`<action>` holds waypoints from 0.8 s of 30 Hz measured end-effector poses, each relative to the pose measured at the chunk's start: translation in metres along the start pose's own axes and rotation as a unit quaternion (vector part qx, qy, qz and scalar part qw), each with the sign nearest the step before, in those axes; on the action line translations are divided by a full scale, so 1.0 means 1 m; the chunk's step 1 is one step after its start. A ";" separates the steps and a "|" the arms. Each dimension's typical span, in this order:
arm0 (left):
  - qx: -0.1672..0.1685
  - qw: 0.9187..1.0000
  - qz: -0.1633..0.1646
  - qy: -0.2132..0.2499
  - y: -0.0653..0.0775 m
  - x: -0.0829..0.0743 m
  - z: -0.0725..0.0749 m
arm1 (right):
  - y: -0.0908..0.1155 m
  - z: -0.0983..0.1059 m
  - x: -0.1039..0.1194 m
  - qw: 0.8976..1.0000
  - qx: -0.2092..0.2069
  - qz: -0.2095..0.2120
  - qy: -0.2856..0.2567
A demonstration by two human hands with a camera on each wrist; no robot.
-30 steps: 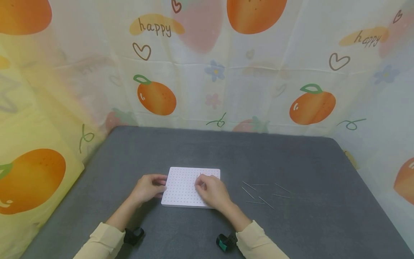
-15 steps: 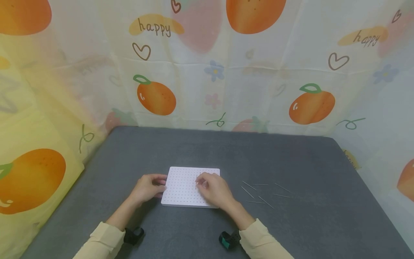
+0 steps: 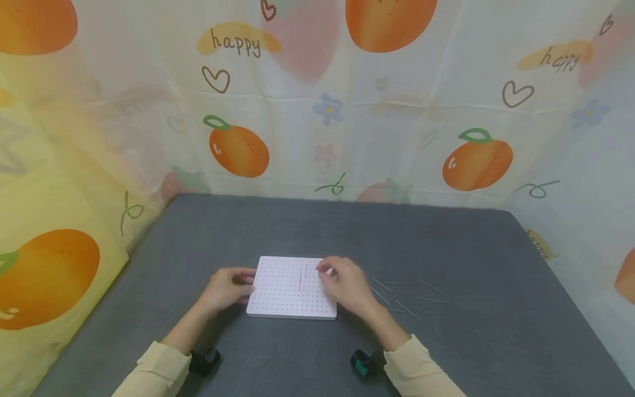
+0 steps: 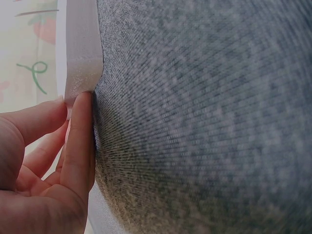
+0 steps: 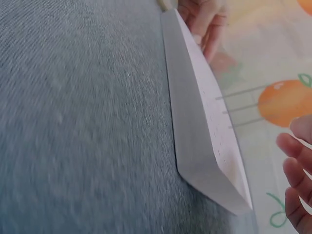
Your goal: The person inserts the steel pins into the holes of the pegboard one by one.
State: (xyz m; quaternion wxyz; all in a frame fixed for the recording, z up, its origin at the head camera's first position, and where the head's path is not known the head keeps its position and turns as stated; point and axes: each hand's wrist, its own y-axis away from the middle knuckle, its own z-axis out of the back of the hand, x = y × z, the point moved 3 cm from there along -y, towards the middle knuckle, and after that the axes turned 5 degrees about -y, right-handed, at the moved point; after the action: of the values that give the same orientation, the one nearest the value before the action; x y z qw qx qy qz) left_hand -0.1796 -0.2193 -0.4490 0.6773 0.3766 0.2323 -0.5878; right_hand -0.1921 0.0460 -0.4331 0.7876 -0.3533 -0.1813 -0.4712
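A white pegboard with rows of small holes lies flat on the grey table. My left hand holds its left edge, the thumb at the top rim and a finger along the side wall in the left wrist view. Three thin metal pins stand up from the board in the right wrist view; from the head, two upright pins show plainly. My right hand is over the board's right edge, apart from the pins, fingers loosely bent, nothing seen between them.
Several loose metal pins lie scattered on the grey table to the right of the board. A fruit-patterned cloth hangs behind the table and down the left side. Both wrists wear black camera straps.
My right hand has let go of an upright pin and moved right, leaving it standing in the board. My left hand has stayed at the left edge.
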 end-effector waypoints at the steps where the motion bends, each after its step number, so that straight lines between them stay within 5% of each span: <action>1: 0.000 1.000 -0.001 0.000 0.000 0.000 0.000 | 0.001 0.002 -0.002 1.000 -0.004 0.002 -0.002; 24: 0.001 1.000 -0.004 0.008 0.000 0.000 0.000 | 0.015 0.051 -0.050 0.999 -0.042 0.003 -0.019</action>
State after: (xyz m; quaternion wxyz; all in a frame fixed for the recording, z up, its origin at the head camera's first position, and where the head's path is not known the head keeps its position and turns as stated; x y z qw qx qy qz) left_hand -0.1794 -0.2194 -0.4487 0.6730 0.3810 0.2389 -0.5873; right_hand -0.2014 0.1181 -0.4344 0.7698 -0.3956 -0.1746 -0.4695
